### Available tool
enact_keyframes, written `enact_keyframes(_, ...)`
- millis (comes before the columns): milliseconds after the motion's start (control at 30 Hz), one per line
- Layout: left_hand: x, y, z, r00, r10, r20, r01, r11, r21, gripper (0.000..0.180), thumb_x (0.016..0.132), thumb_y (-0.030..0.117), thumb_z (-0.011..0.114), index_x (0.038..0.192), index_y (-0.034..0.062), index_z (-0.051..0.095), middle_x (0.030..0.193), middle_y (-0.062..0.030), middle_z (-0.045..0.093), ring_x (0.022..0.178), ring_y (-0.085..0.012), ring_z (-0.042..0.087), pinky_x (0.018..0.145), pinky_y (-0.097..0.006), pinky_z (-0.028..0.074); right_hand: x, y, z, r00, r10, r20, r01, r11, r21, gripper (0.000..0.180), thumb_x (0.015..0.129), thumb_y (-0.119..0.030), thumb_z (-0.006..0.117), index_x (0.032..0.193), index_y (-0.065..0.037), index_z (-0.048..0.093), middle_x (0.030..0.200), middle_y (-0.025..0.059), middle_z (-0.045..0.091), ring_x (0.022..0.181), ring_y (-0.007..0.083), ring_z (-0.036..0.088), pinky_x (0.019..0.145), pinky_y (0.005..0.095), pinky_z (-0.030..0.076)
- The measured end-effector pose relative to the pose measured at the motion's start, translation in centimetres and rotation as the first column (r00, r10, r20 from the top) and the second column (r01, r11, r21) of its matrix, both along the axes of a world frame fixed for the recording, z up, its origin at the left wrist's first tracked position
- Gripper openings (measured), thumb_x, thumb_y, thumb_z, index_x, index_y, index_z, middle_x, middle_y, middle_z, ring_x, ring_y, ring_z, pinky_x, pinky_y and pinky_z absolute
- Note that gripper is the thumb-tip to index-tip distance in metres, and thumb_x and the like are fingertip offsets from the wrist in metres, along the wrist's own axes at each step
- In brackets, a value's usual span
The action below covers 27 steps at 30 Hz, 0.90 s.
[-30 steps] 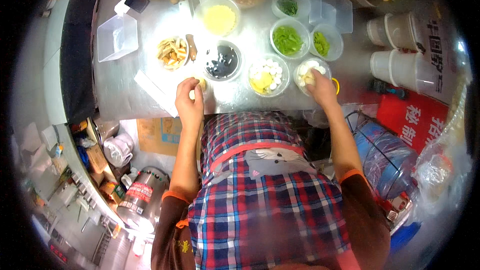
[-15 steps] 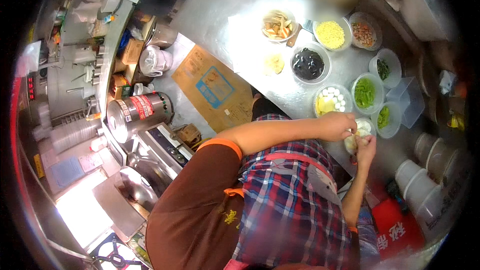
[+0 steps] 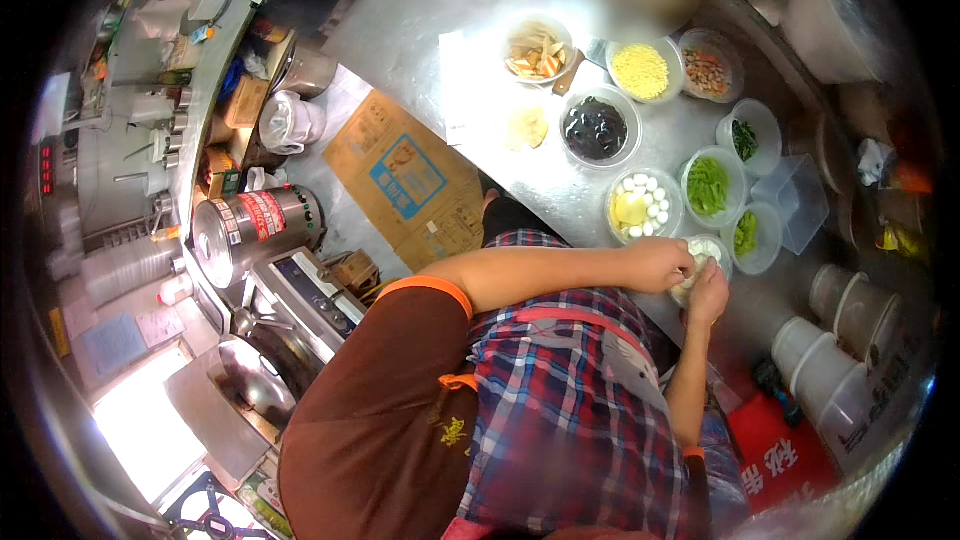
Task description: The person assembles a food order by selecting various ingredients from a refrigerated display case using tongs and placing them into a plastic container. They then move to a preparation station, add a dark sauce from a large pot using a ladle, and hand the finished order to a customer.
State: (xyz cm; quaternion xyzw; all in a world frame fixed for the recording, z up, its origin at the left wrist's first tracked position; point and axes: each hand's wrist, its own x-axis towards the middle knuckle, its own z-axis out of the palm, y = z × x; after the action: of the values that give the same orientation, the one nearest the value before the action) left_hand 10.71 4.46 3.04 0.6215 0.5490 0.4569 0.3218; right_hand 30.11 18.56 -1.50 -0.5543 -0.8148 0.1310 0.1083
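My left hand (image 3: 658,265) and my right hand (image 3: 708,292) are close together at the near edge of the steel table. Fingers of both are curled and pinched above a small clear bowl (image 3: 716,253) with white contents, partly hidden by the hands. Whatever is between the fingertips is too small to make out. Just beyond stands a clear tub of small white eggs and yellow pieces (image 3: 642,208). To its right are tubs of cut green vegetables (image 3: 708,186) and chopped greens (image 3: 745,233).
Farther back stand tubs of dark jelly-like food (image 3: 596,128), yellow kernels (image 3: 640,72), mixed diced bits (image 3: 706,73) and brownish slices (image 3: 537,52). A clear box (image 3: 790,205) is at the right. Flattened cardboard (image 3: 405,180) lies left, near a steel pot (image 3: 255,230); white buckets (image 3: 820,365) stand right.
The whole view has shifted slightly, so things appear farther left. My hands have stayed at the bowl, with the right hand's fingers now closer to the left's.
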Motion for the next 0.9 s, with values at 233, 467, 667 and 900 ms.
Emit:
enact_keyframes(233, -2.0, -0.2, -1.2, 1.0, 0.026, -0.01, -0.025, 0.998, 0.056, 0.016, 0.09, 0.014, 0.069, 0.105, 0.0075, 0.071, 0.105, -0.0155, 0.066, 0.1, -0.036, 0.066, 0.087, -0.045, 0.053, 0.8, 2.5, -3.8, 0.977, 0.13, 0.167, -0.163, 0.965, 0.204, 0.034, 0.105, -0.03, 0.045, 0.109, -0.007, 0.069, 0.097, 0.0245, 0.071, 0.09, 0.0465, 0.067, 0.081, 0.055, 0.053)
enact_keyframes(467, -5.0, -2.8, -0.5, 0.994, -0.052, 0.093, 0.051, 0.999, 0.016, 0.019, 0.092, 0.009, 0.068, 0.11, 0.0053, 0.07, 0.104, -0.0138, 0.067, 0.094, -0.0299, 0.066, 0.085, -0.039, 0.053, 2.2, 1.6, -1.2, 0.955, -0.213, -0.208, 0.224, 0.974, 0.028, 0.043, 0.107, -0.038, 0.049, 0.106, -0.001, 0.071, 0.096, 0.0253, 0.072, 0.091, 0.043, 0.069, 0.083, 0.0485, 0.053)
enact_keyframes(667, -12.2, -9.4, -0.2, 0.861, 0.47, 0.191, -0.425, 0.874, -0.235, 0.021, 0.102, 0.01, 0.06, 0.12, 0.0036, 0.067, 0.101, -0.007, 0.069, 0.085, -0.0149, 0.066, 0.075, -0.031, 0.056, -1.6, -1.8, 3.5, 0.84, 0.014, -0.543, -0.131, 0.975, -0.177, 0.021, 0.1, -0.024, 0.067, 0.107, -0.004, 0.068, 0.097, 0.0079, 0.07, 0.093, 0.0179, 0.064, 0.087, 0.0343, 0.051)
enact_keyframes(900, -16.4, -8.2, -1.1, 0.588, 0.636, 0.5, -0.408, 0.766, -0.496, 0.052, 0.113, 0.038, 0.042, 0.15, 0.0016, 0.044, 0.128, -0.0167, 0.059, 0.095, -0.0182, 0.066, 0.077, -0.03, 0.06, -19.3, -9.1, 7.0, 0.687, 0.348, -0.638, -0.469, 0.883, -0.023, 0.033, 0.098, -0.021, 0.069, 0.127, -0.005, 0.066, 0.107, 0.0082, 0.072, 0.093, 0.0149, 0.066, 0.086, 0.0315, 0.054)
